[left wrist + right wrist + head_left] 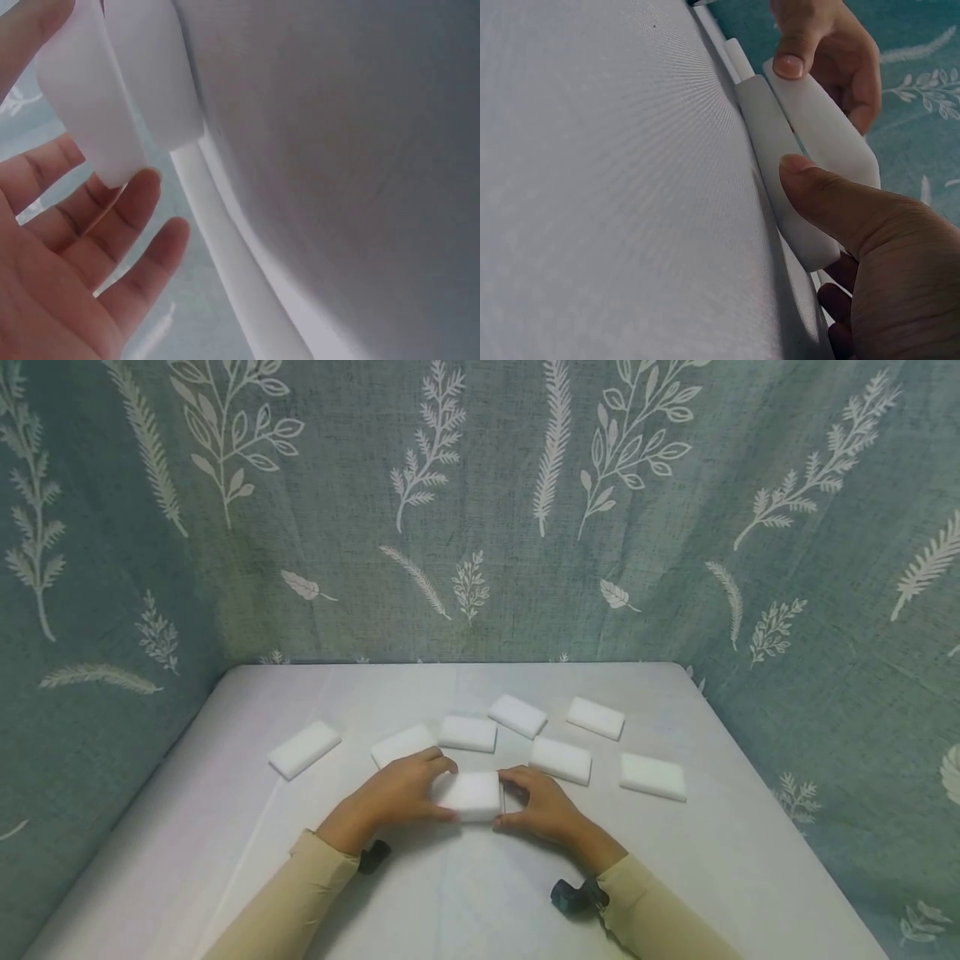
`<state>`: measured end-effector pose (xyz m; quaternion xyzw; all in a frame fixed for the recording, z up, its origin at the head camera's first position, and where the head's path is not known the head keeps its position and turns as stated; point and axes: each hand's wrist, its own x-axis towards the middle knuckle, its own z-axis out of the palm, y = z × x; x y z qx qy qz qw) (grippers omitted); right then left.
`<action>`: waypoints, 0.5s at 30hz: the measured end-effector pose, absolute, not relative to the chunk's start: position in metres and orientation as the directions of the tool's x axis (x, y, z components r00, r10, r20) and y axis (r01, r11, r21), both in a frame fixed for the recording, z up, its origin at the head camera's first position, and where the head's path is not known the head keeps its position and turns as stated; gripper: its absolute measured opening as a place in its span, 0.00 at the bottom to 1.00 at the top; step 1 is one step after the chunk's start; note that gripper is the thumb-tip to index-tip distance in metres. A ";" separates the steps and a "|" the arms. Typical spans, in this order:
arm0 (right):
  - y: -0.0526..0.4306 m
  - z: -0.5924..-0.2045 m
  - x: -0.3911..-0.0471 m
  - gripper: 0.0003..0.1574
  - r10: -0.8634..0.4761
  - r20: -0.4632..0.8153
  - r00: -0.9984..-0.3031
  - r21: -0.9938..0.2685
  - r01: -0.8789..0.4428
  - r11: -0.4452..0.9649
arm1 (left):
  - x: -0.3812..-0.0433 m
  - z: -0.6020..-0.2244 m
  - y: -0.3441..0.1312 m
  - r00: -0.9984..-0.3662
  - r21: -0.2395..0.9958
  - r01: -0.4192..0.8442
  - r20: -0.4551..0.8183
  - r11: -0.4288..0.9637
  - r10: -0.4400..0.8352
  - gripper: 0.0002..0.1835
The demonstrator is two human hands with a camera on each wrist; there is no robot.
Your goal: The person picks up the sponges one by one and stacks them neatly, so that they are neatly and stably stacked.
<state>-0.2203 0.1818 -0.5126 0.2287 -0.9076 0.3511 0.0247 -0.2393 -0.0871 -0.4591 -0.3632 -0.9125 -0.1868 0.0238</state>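
Observation:
Two white, sponge-like rectangular blocks lie one over the other between my hands at the middle of the table. My left hand (pixel 401 789) pinches the upper block (pixel 825 131) at its left part, thumb on the near side and fingers on the far side. A narrow gap parts it from the lower block (pixel 784 169), which is low over the table. My right hand (pixel 543 806) holds the lower block's right end, its thumb (pixel 817 187) on the near face. From the head view the upper block (pixel 478 795) covers most of the lower one.
Several similar white blocks lie flat and apart on the white table (pixel 420 902), among them a far-left block (pixel 304 749), a block (pixel 560 760) just beyond my right hand and a far-right block (pixel 652 777). Green leaf-patterned cloth (pixel 495 485) hangs behind and along both sides.

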 end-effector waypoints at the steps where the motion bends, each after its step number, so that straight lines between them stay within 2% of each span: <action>1: 0.182 -0.513 -0.220 0.49 -0.397 0.204 -0.895 -0.625 -0.431 0.651 | -0.239 -0.459 -0.086 -0.734 0.321 0.673 0.181 0.666 0.654 0.33; 7: 0.182 -0.512 -0.220 0.52 -0.391 0.176 -0.903 -0.626 -0.410 0.663 | -0.240 -0.464 -0.083 -0.741 0.305 0.667 0.178 0.680 0.647 0.33; 15: 0.182 -0.510 -0.219 0.54 -0.375 0.168 -0.911 -0.642 -0.390 0.660 | -0.240 -0.464 -0.079 -0.719 0.289 0.694 0.218 0.660 0.660 0.32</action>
